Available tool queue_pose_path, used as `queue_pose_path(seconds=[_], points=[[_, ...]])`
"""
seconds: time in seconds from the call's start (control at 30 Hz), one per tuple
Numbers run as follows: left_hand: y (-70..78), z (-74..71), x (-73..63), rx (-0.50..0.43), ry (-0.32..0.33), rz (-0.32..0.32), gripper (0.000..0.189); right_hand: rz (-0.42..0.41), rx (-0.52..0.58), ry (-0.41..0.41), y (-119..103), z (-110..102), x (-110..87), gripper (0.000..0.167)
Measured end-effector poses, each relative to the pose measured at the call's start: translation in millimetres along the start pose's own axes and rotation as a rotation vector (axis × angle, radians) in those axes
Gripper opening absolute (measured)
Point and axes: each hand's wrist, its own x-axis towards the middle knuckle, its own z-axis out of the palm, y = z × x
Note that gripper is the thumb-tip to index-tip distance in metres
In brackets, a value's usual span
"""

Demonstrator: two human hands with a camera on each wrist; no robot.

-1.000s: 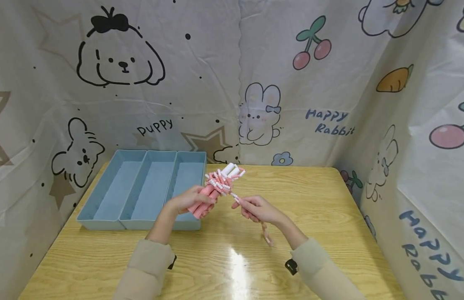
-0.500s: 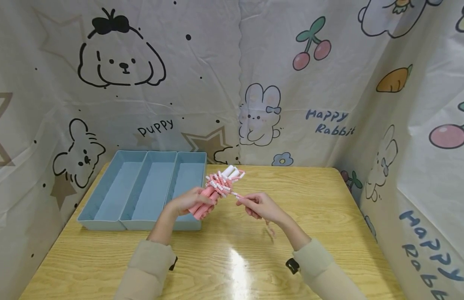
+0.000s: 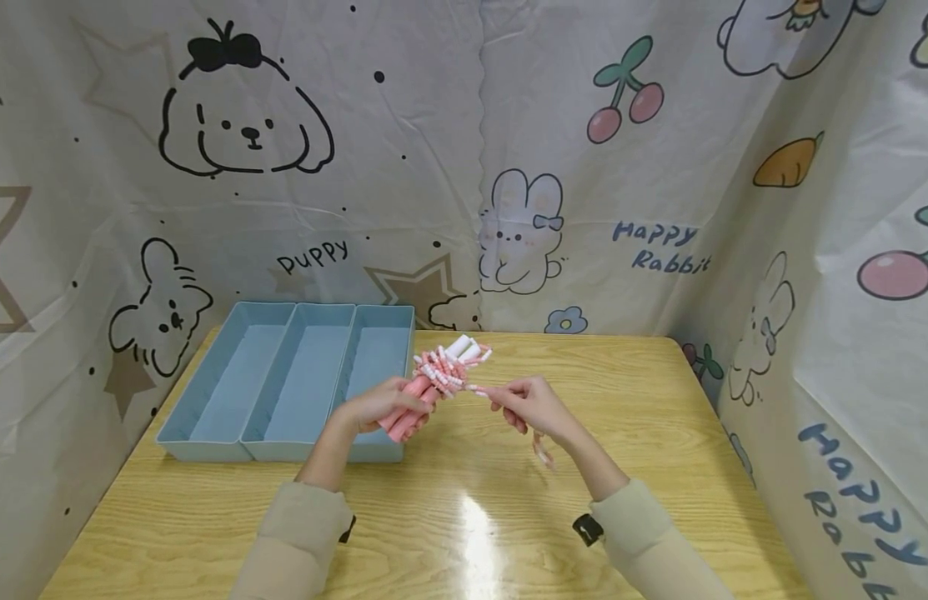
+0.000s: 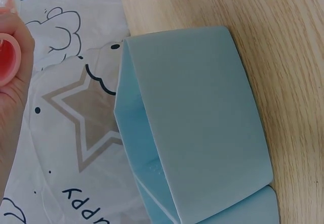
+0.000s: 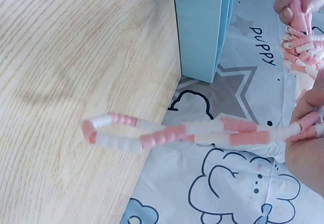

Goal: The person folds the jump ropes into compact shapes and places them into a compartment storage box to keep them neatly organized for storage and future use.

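Observation:
My left hand (image 3: 379,405) grips the two pink handles (image 3: 411,410) of a beaded jump rope (image 3: 439,372), held above the table. Pink and white beaded cord is wound round the handles near their white ends (image 3: 464,347). To the right, my right hand (image 3: 531,407) pinches a stretch of the cord between thumb and fingers, drawn out from the wound bundle. A doubled loop of cord (image 5: 162,136) hangs from that hand in the right wrist view. In the left wrist view, one handle's hollow pink end (image 4: 14,57) shows at the left edge.
A light blue tray (image 3: 321,450) with three long compartments stands on the left of the wooden table (image 3: 584,533), just behind my left hand. A printed cloth (image 3: 403,200) hangs behind the table and along its right side.
My right hand has moved a little to the right and up, with the cord still pinched. The hanging loop swings with it. My left hand and the handles have barely moved.

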Motion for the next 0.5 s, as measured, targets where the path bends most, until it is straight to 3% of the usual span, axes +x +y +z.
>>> queue_pose_path(seconds=[0.3, 0.5], points=[[0.8, 1.3, -0.5, -0.005, -0.02, -0.007, 0.015, 0.006, 0.001, -0.111, -4.5, -8.5, -4.1, 0.038], [3.3, 4.5, -1.8, 0.014, -0.038, -0.04, 0.02, -0.085, 0.001, -0.206, -19.1, -14.4, -9.6, 0.029]])
